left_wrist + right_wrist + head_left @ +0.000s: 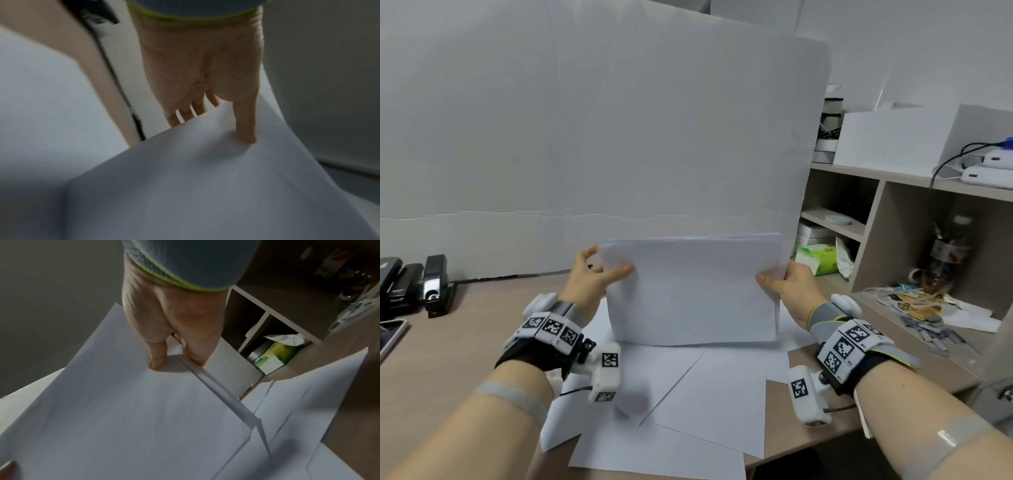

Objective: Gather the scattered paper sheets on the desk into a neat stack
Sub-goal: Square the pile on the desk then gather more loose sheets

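Note:
I hold a bundle of white paper sheets (691, 291) upright on its long edge above the desk. My left hand (594, 270) pinches the bundle's left edge, thumb on the near face (245, 129) and fingers behind. My right hand (787, 284) grips the right edge the same way, thumb (157, 356) in front. The bundle's lower edge stands on or just above more loose sheets (688, 394) that lie overlapping and askew on the desk (441, 349). In the right wrist view the loose sheets (304, 410) spread under the bundle (133, 410).
Black staplers (417, 284) and a dark device (388, 337) sit at the desk's left. A white board (585, 120) stands behind. A shelf unit (876, 212) on the right holds a green tissue pack (818, 258), boxes, a bottle and small clutter.

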